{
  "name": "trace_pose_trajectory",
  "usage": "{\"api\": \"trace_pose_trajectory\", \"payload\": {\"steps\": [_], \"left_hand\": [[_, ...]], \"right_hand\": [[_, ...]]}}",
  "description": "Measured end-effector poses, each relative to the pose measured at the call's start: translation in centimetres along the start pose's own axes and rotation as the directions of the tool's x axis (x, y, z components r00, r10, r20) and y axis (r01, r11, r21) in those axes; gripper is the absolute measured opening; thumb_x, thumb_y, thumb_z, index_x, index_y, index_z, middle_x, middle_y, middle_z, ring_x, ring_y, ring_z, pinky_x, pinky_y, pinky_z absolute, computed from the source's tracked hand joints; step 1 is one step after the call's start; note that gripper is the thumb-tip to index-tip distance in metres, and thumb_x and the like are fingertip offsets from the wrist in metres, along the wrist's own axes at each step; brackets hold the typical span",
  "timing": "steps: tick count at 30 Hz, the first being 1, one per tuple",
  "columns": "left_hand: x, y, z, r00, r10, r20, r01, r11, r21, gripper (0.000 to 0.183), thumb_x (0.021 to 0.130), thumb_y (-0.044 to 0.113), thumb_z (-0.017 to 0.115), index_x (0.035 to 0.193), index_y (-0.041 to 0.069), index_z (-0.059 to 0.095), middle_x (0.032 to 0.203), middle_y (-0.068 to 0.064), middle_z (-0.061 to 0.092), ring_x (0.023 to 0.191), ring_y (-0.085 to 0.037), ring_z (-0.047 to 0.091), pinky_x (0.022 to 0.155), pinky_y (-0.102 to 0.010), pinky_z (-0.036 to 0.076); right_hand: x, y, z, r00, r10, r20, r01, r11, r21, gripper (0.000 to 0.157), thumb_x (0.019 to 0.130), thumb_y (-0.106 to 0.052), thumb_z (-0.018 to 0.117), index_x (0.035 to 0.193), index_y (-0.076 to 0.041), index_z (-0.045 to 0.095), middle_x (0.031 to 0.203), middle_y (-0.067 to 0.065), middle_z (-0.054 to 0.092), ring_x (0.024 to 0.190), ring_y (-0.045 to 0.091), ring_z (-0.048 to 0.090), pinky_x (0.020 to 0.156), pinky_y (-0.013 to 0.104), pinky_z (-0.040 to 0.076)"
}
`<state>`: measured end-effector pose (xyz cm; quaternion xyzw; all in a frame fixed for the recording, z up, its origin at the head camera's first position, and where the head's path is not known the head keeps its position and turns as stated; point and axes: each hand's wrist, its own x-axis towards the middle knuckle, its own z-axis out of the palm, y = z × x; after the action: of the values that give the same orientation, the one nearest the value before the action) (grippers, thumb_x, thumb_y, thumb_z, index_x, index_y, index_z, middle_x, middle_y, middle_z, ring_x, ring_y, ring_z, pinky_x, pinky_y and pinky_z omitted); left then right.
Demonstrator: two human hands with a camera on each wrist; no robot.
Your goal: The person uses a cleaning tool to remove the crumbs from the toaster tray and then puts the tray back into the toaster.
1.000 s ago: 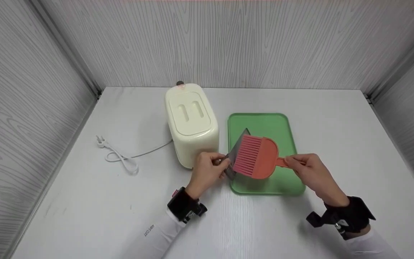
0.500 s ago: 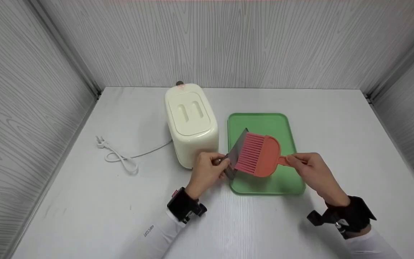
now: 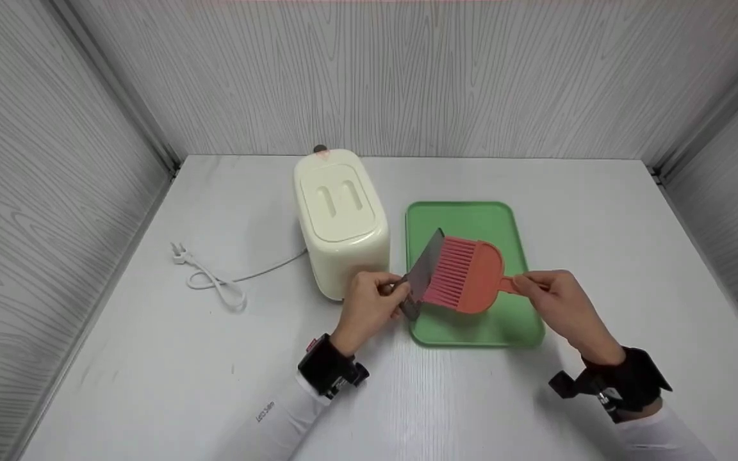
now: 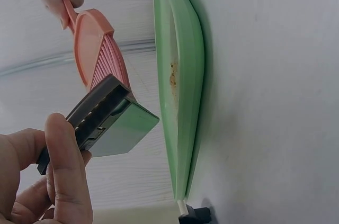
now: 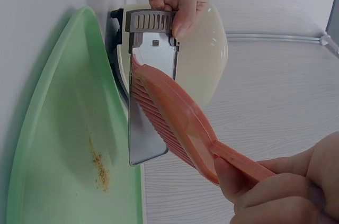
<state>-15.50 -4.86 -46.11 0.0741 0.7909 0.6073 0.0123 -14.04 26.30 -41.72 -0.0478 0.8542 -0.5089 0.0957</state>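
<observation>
My left hand (image 3: pixel 372 304) pinches the dark grey end of a flat metal crumb tray (image 3: pixel 425 259), which is tilted over the green tray (image 3: pixel 475 216). In my right hand (image 3: pixel 558 307) is the handle of a small orange brush (image 3: pixel 483 275), held between thumb and fingers. The brush's pink bristles (image 5: pixel 159 121) lie against the face of the crumb tray in the right wrist view. Below them, brown crumbs (image 5: pixel 100 173) are scattered on the green tray's floor. A cream toaster (image 3: pixel 343 208) stands just left of the crumb tray, beyond my left hand.
From the toaster a white power cord (image 3: pixel 266 271) runs left to a loosely looped end with its plug (image 3: pixel 180 255) lying on the white table (image 3: pixel 151 358). Wood-grain panels (image 3: pixel 407 77) close off the back and both sides.
The brush has shifted a little right and away from me, exposing more of the crumb tray's face. My right hand moved slightly with it; the left hand and crumb tray stayed put.
</observation>
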Motion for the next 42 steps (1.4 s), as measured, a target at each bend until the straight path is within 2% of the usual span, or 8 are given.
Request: {"api": "trace_pose_trajectory", "payload": {"steps": [7,14,19,22,29,31,35,42], "left_hand": [[-0.2,0.0,0.1,0.999,0.033,0.003,-0.033,0.999,0.005,0.014,0.093,0.002,0.073,0.102,-0.006,0.078,0.069,-0.007,0.069,0.048,-0.008,0.06,0.046,-0.025,0.058],[-0.3,0.2,0.1,0.999,0.043,0.003,-0.043,0.999,0.019,0.013,0.092,0.003,0.074,0.101,-0.005,0.078,0.07,-0.006,0.069,0.049,-0.009,0.06,0.046,-0.026,0.058],[-0.4,0.3,0.1,0.999,0.043,0.018,-0.043,0.999,0.012,0.012,0.092,0.002,0.074,0.101,-0.005,0.078,0.071,-0.007,0.07,0.049,-0.009,0.06,0.046,-0.027,0.059],[-0.5,0.4,0.1,0.999,0.04,0.023,-0.04,0.999,0.009,0.012,0.092,0.002,0.074,0.101,-0.005,0.078,0.071,-0.007,0.07,0.049,-0.009,0.06,0.047,-0.028,0.059],[-0.6,0.4,0.1,0.998,0.048,0.041,-0.047,0.999,-0.013,0.011,0.092,0.001,0.073,0.1,-0.005,0.078,0.071,-0.009,0.071,0.049,-0.01,0.06,0.046,-0.024,0.058],[-0.6,0.4,0.1,0.998,0.047,0.046,-0.046,0.999,-0.025,0.013,0.092,0.002,0.073,0.102,-0.006,0.078,0.072,-0.011,0.071,0.049,-0.01,0.06,0.047,-0.024,0.058],[-0.6,0.5,0.2,0.998,0.042,0.047,-0.04,0.999,-0.034,0.015,0.093,0.003,0.073,0.104,-0.006,0.078,0.073,-0.013,0.071,0.049,-0.011,0.061,0.048,-0.028,0.06],[-0.6,0.5,0.2,0.998,0.037,0.048,-0.037,0.999,-0.021,0.015,0.092,0.002,0.074,0.104,-0.006,0.078,0.072,-0.012,0.071,0.049,-0.01,0.06,0.048,-0.029,0.06]], "right_hand": [[0.3,0.5,-0.4,0.999,0.012,-0.039,-0.013,0.999,-0.031,0.037,0.11,-0.028,0.053,0.126,-0.001,0.072,0.119,0.01,0.075,0.116,-0.002,0.063,0.102,0.023,0.049],[0.7,0.9,-0.6,0.996,0.018,-0.092,-0.021,0.999,-0.032,0.041,0.111,-0.03,0.051,0.129,0.002,0.069,0.126,0.015,0.072,0.131,0.023,0.059,0.114,0.044,0.045],[1.0,1.4,-0.7,0.99,0.0,-0.138,-0.008,0.998,-0.054,0.041,0.111,-0.029,0.051,0.13,0.002,0.068,0.124,0.017,0.072,0.092,0.013,0.057,0.081,0.028,0.041],[1.2,1.8,-0.8,0.986,-0.019,-0.165,0.008,0.998,-0.068,0.04,0.11,-0.028,0.052,0.129,0.003,0.069,0.116,0.019,0.075,0.069,0.011,0.038,0.062,0.029,0.029],[1.6,2.5,-0.9,0.971,-0.054,-0.234,0.031,0.994,-0.101,0.037,0.11,-0.024,0.053,0.124,0.003,0.072,0.08,0.0,0.069,0.055,0.008,0.023,0.048,0.027,0.018],[1.7,2.7,-0.9,0.968,-0.065,-0.244,0.041,0.994,-0.103,0.037,0.11,-0.024,0.053,0.124,0.005,0.072,0.081,0.006,0.071,0.054,0.007,0.023,0.047,0.027,0.018],[1.8,2.8,-1.0,0.965,-0.074,-0.251,0.05,0.994,-0.101,0.038,0.11,-0.024,0.051,0.126,0.005,0.07,0.11,0.023,0.075,0.057,0.009,0.025,0.051,0.03,0.022],[1.9,2.7,-1.0,0.959,-0.064,-0.276,0.033,0.993,-0.117,0.04,0.111,-0.027,0.051,0.126,0.004,0.07,0.121,0.02,0.072,0.07,0.011,0.041,0.053,0.031,0.024]]}}
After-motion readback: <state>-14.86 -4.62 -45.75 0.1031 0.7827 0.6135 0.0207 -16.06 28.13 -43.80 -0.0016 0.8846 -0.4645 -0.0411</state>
